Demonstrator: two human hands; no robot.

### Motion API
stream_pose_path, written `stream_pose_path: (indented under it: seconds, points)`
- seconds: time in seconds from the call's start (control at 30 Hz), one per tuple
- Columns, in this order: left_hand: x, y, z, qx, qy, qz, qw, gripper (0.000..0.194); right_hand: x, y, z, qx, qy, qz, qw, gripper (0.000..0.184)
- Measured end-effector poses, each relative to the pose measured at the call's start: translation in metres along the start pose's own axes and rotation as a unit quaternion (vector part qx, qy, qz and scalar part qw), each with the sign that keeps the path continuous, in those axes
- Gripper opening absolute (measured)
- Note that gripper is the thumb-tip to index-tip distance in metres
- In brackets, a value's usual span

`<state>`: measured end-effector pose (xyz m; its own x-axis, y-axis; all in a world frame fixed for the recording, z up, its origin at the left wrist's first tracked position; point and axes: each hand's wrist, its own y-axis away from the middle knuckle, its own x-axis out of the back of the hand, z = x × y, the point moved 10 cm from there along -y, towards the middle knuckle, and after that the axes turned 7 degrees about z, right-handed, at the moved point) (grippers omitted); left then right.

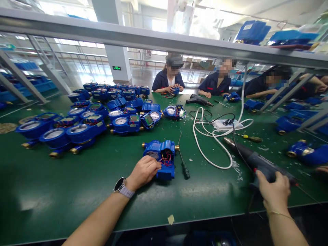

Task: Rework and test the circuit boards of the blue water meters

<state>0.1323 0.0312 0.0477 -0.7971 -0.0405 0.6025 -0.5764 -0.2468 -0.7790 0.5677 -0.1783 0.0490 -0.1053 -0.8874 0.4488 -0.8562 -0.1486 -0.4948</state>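
Note:
My left hand (pixel 142 172), with a watch on its wrist, grips the near left side of an open blue water meter (pixel 162 155) lying on the green table (pixel 64 191); red and yellow wires show inside it. My right hand (pixel 274 191) is wrapped round the handle of a dark electric screwdriver (pixel 252 159), which lies low over the table and points left and away. A small black screwdriver (pixel 183 165) lies just right of the meter.
Many blue meters (pixel 84 123) crowd the left and far side. A white cable (pixel 212 136) loops to a power strip (pixel 224 124). A yellow-handled screwdriver (pixel 252 138) and a second power tool (pixel 198 100) lie beyond. Three people work across the table.

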Motion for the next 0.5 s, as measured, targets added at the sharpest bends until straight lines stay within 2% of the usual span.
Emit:
stream_pose_path:
  seconds: [0.07, 0.13, 0.23, 0.3, 0.4, 0.5]
  points:
    - [0.000, 0.000, 0.000, 0.005, 0.002, -0.001, 1.000, 0.011, -0.008, 0.030, -0.026, 0.028, -0.039, -0.018, 0.999, 0.063]
    - [0.001, -0.001, 0.002, 0.004, 0.007, 0.001, 1.000, 0.009, -0.035, 0.076, -0.063, 0.071, -0.106, -0.127, 0.984, 0.067]
    - [0.001, 0.000, 0.004, 0.002, 0.015, 0.007, 1.000, 0.002, -0.081, 0.163, -0.119, 0.116, -0.178, -0.330, 0.920, 0.070]
    - [-0.001, 0.002, 0.005, 0.003, 0.023, 0.010, 1.000, 0.002, -0.102, 0.214, -0.147, 0.126, -0.202, -0.418, 0.876, 0.076]
    - [-0.003, 0.007, 0.005, 0.015, 0.057, 0.010, 0.998, 0.004, -0.123, 0.260, -0.169, 0.127, -0.218, -0.478, 0.841, 0.091]
    - [-0.004, 0.010, 0.001, 0.035, 0.084, 0.007, 0.996, 0.004, -0.136, 0.279, -0.171, 0.125, -0.221, -0.488, 0.835, 0.090]
